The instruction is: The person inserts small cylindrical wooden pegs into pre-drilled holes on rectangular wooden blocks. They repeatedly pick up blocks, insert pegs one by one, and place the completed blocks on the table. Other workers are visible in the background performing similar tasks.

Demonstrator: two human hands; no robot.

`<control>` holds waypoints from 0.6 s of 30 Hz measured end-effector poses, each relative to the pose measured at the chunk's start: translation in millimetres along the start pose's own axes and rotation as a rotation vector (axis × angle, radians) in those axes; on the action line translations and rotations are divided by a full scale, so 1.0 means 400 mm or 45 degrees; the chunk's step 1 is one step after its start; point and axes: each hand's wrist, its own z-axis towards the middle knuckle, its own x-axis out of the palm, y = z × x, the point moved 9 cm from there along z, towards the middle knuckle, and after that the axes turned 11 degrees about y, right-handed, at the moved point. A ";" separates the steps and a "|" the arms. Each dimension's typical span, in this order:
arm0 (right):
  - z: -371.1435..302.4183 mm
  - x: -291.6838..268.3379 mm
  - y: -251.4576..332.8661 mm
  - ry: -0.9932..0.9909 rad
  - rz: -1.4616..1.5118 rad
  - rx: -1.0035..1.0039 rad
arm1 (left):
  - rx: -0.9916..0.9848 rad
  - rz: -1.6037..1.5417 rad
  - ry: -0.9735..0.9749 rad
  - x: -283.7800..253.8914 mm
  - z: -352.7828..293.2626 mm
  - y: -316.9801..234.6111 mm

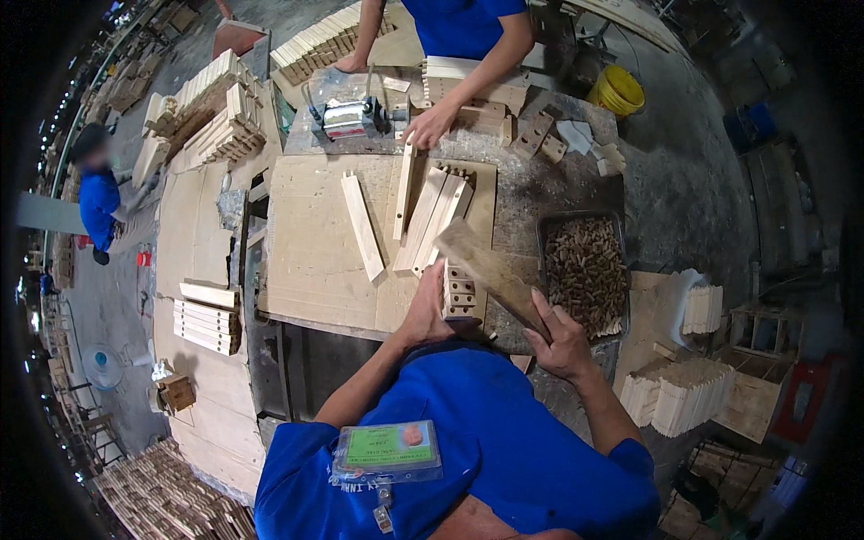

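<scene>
My right hand (pixel 560 339) is closed round one end of a flat wooden board (pixel 490 273), which slants up and left over the table's near edge. Close to my body, my left hand (pixel 427 310) grips the left side of a stack of drilled wooden pieces (pixel 460 293); some of its fingers are hidden. The raised board partly covers the far end of that stack. Just beyond lie several pale wooden strips (pixel 435 219) side by side, with dowels sticking out of their far ends. A single strip (pixel 363 226) lies apart to the left.
Across the table a co-worker's hand (pixel 432 124) holds the top of another strip (pixel 404 191). A black tray (pixel 625 270) of wooden dowels sits at the right. A metal machine (pixel 349 119) stands at the far left of the table. Cardboard (pixel 315 261) covers part of the tabletop.
</scene>
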 end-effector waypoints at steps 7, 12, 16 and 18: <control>-0.009 -0.001 0.004 -0.484 0.410 -0.238 | -0.003 -0.005 0.037 -0.004 0.005 0.011; 0.055 0.104 -0.013 -0.259 0.634 -0.133 | -0.042 -0.146 0.021 -0.003 0.004 0.030; 0.152 0.179 -0.041 -0.204 1.157 -0.014 | -0.043 -0.349 0.052 0.008 0.023 0.003; 0.196 0.168 0.004 -0.196 1.469 -0.169 | -0.001 -0.190 0.099 0.004 0.032 -0.002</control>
